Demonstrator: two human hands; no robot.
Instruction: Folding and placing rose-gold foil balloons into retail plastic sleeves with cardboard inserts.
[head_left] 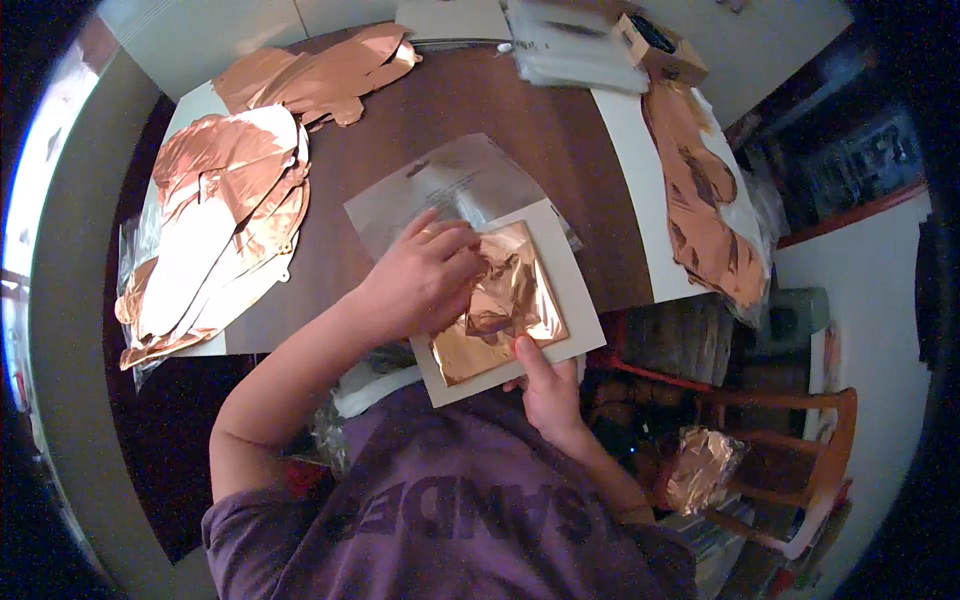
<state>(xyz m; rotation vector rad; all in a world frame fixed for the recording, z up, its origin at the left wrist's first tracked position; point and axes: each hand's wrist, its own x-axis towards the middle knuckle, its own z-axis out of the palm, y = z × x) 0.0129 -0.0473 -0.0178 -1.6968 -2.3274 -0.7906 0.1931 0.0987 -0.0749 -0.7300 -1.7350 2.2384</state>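
Observation:
A white card (587,318) is held tilted over the near side of the table, with a folded copper-coloured foil balloon (545,300) lying on it. The foil is crumpled in the middle and smoother near its edges. My right hand (552,400) grips the card's near edge, thumb on top at the foil's border and fingers mostly underneath. Over the far left part of the foil, my left hand (428,280) curls its fingers against the crumpled part; the fingertips are partly hidden. A clear flat plastic bag (450,175) with a hang hole lies just beyond the card.
Flat copper foil balloons lie in a pile (225,215) on the table's left, with more foil (315,75) at the far left and right (700,190). Clear plastic bags (570,45) and an open box (660,50) stand at the back. A wooden chair (830,460) is at right.

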